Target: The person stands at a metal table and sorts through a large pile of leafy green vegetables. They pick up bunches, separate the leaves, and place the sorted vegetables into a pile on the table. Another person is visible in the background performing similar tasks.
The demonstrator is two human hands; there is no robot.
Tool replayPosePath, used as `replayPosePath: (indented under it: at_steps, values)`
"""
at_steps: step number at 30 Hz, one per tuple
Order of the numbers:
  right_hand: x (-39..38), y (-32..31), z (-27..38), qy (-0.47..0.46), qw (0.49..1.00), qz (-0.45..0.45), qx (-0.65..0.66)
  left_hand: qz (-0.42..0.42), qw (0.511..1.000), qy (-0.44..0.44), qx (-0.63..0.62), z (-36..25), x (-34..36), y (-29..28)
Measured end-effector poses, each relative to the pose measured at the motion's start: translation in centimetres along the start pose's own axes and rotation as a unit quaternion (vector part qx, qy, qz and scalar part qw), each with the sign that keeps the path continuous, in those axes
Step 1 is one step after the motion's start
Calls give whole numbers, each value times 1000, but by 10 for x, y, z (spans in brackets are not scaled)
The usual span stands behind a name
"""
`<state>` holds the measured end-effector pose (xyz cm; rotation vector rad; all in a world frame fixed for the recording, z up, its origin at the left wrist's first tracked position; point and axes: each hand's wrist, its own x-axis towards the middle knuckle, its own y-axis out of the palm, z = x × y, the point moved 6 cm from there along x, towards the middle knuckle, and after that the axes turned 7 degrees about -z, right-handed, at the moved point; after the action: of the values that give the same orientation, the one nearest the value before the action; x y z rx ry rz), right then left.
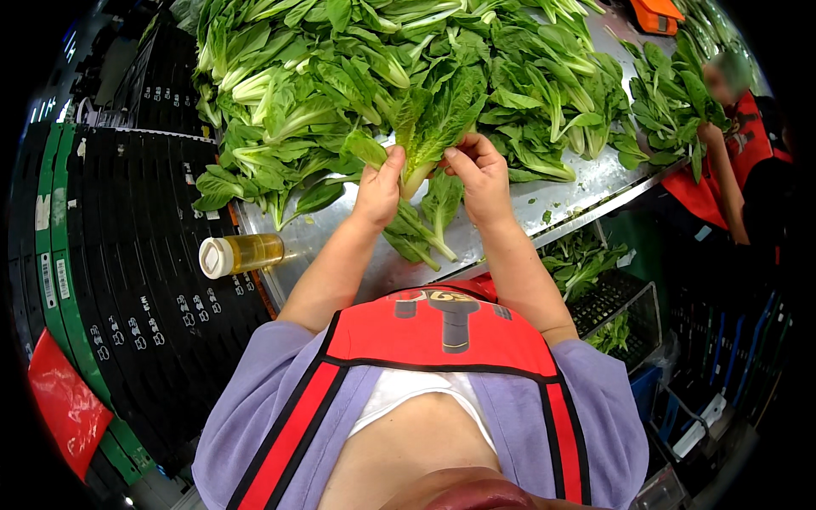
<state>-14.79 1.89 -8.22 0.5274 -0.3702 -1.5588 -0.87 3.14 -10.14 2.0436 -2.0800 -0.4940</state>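
Pinching a pale-stemmed, green leafy head [429,127] in my left hand [380,189] and right hand [483,180] above the silver metal counter [548,201], I judge plenty left in the far heap of leafy greens [280,127]; what's done, I cannot tell.

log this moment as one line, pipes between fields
left hand: holding leafy green | right hand: holding same | around: heap of greens on metal table | left side: capped bottle
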Motion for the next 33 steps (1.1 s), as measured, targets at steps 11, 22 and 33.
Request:
replayPosePath:
  at_steps: [11,22,33]
  values:
    - [36,-27,7,-156,913,-62,-372,16,953,-177,-245,19,-7,-13]
    - [83,-65,-30,-31,657,-55,-751,31,989,-98,-109,0,-2,4]
    - [16,-9,28,-113,973,12,-201,20,991,8,129,-20,-6,15]
